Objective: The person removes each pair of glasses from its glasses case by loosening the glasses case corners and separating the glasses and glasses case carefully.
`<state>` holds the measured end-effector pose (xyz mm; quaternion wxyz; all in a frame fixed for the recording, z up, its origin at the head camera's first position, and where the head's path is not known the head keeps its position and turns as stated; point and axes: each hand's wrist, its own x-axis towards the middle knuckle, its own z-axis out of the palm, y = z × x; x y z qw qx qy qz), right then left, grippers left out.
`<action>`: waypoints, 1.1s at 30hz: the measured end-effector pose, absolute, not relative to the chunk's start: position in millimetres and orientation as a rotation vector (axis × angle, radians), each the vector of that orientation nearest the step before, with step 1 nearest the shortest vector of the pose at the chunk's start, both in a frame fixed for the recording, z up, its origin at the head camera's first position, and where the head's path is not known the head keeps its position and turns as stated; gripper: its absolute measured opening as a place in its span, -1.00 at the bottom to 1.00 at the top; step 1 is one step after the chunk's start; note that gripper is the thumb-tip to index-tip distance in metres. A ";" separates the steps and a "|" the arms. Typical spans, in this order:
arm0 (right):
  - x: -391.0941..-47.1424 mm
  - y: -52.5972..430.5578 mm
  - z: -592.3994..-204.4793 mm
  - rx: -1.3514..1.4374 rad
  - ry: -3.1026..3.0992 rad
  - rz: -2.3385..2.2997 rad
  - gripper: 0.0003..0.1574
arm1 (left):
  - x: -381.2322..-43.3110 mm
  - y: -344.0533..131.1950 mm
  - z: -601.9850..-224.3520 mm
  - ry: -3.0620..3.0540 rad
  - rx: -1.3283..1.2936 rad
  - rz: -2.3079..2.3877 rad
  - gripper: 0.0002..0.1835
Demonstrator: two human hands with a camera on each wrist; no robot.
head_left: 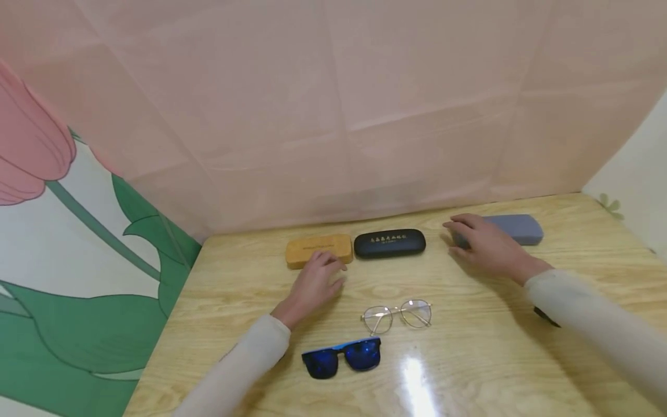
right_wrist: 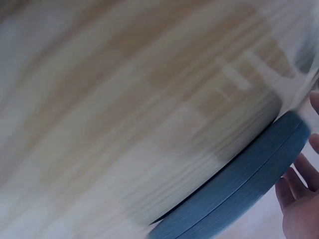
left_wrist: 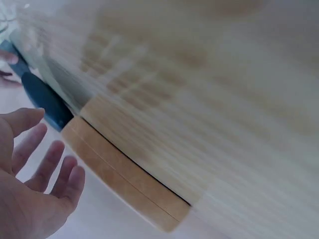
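Observation:
In the head view, a yellow glasses case (head_left: 299,252), a black glasses case (head_left: 391,244) and a blue-grey glasses case (head_left: 517,228) stand in a row along the back of the table. My left hand (head_left: 312,284) hovers at the front of the yellow one, fingers loosely bent with nothing between them. Over the left part of the blue-grey case reaches my right hand (head_left: 487,249), hiding some of it. The right wrist view shows its relaxed fingers (right_wrist: 299,184) beside the case (right_wrist: 239,179), not curled round it; contact is hard to tell.
Thin-framed eyeglasses (head_left: 397,317) lie on the wooden table (head_left: 469,347) between my forearms. Dark sunglasses (head_left: 342,357) with blue lenses lie nearer, by my left sleeve. A pink cloth (head_left: 333,116) hangs behind the table's back edge.

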<state>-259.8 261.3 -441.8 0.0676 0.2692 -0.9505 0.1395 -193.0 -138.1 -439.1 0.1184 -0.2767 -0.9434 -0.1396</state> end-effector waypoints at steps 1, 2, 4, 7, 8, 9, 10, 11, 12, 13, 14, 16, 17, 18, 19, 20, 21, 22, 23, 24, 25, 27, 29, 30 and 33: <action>-260.1 268.0 -441.2 0.793 -2.880 0.425 -0.21 | -190.4 -141.7 -439.4 -2.760 -0.804 -0.425 -0.79; -260.5 274.7 -440.9 0.769 -2.902 0.428 -0.21 | -187.9 -145.2 -439.5 -2.766 -0.792 -0.435 -0.79; -261.5 287.3 -440.4 0.715 -2.941 0.440 -0.19 | -183.0 -151.9 -439.3 -2.786 -0.756 -0.462 -0.79; -263.6 305.6 -441.4 0.667 -2.961 0.452 -0.14 | -176.9 -161.4 -438.9 -2.823 -0.694 -0.500 -0.79; -264.6 311.7 -442.5 0.659 -2.959 0.449 -0.13 | -175.4 -164.0 -438.8 -2.833 -0.678 -0.502 -0.79; -265.4 318.1 -443.6 0.660 -2.947 0.445 -0.12 | -174.2 -166.2 -438.8 -2.841 -0.672 -0.509 -0.79; -266.2 324.6 -444.9 0.662 -2.935 0.441 -0.11 | -173.4 -168.1 -438.9 -2.851 -0.673 -0.511 -0.80; -266.8 331.0 -446.3 0.662 -2.922 0.436 -0.10 | -172.6 -169.8 -439.3 -2.861 -0.681 -0.498 -0.80; -267.5 337.5 -447.9 0.661 -2.914 0.421 -0.10 | -171.9 -171.2 -439.8 -2.872 -0.693 -0.490 -0.80; -267.9 343.8 -449.4 0.660 -2.907 0.404 -0.09 | -171.3 -172.4 -440.2 -2.887 -0.705 -0.468 -0.80; -268.2 349.9 -450.6 0.661 -2.902 0.385 -0.09 | -170.5 -173.4 -440.7 -2.904 -0.717 -0.454 -0.80; -268.3 360.6 -452.9 0.657 -2.888 0.360 -0.08 | -169.0 -175.0 -441.8 -2.937 -0.747 -0.434 -0.79; -268.0 365.2 -453.7 0.658 -2.882 0.349 -0.07 | -168.4 -175.6 -442.1 -2.950 -0.764 -0.423 -0.79; -267.8 368.9 -454.2 0.666 -2.873 0.342 -0.07 | -167.7 -176.1 -442.1 -2.963 -0.774 -0.425 -0.78; -267.4 371.7 -454.1 0.674 -2.865 0.342 -0.07 | -167.3 -176.4 -442.0 -2.972 -0.781 -0.423 -0.78; -267.2 373.9 -454.3 0.682 -2.858 0.345 -0.07 | -166.8 -177.0 -442.1 -2.977 -0.788 -0.424 -0.79; -267.2 375.9 -454.5 0.696 -2.849 0.356 -0.07 | -166.5 -177.4 -442.1 -2.978 -0.794 -0.425 -0.80; -267.3 377.3 -454.5 0.714 -2.838 0.367 -0.08 | -166.6 -177.6 -442.2 -2.974 -0.799 -0.423 -0.80; -267.3 378.3 -454.6 0.734 -2.824 0.375 -0.09 | -166.6 -177.9 -442.0 -2.971 -0.802 -0.426 -0.81; -267.5 378.9 -454.7 0.756 -2.812 0.378 -0.09 | -166.9 -178.1 -442.2 -2.966 -0.802 -0.424 -0.81; -267.8 379.3 -455.2 0.775 -2.800 0.382 -0.10 | -167.3 -178.4 -442.5 -2.964 -0.801 -0.418 -0.81; -268.4 379.6 -456.5 0.813 -2.763 0.390 -0.11 | -167.9 -178.9 -442.7 -2.967 -0.798 -0.412 -0.81; -267.8 378.8 -457.1 0.837 -2.740 0.383 -0.10 | -168.5 -179.2 -442.8 -2.971 -0.794 -0.403 -0.80; -267.3 378.2 -457.2 0.845 -2.739 0.379 -0.09 | -168.7 -179.3 -442.8 -2.972 -0.793 -0.399 -0.80; -264.8 375.6 -457.0 0.842 -2.745 0.376 -0.08 | -169.0 -179.4 -443.1 -2.976 -0.793 -0.404 -0.79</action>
